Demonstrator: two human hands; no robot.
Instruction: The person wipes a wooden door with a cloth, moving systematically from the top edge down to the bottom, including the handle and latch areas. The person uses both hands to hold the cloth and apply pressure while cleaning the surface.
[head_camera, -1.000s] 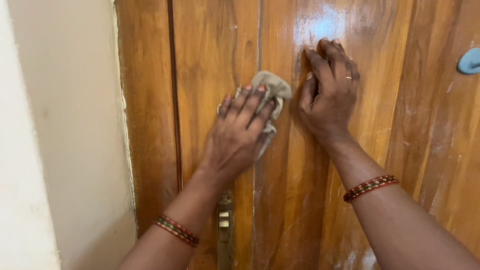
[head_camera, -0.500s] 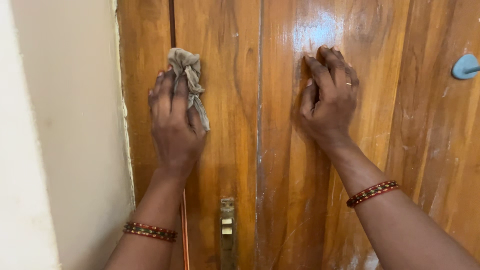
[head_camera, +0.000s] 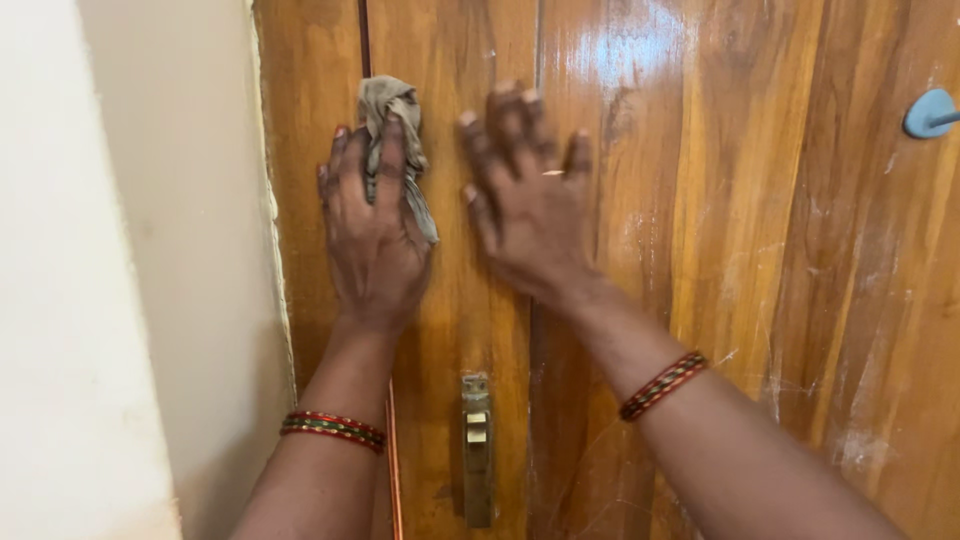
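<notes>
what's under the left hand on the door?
A grey cloth is pressed against the wooden door by the left hand; its top sticks out above the fingers. The part under the palm is hidden.

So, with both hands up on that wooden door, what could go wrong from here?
The grey cloth is bunched under the left hand, with a loose tail below the fingers, so it could slip free. The right hand, blurred and bare on the glossy wooden door, may leave smudges. Both forearms cross near the brass latch, which a bangle might catch on.
</notes>
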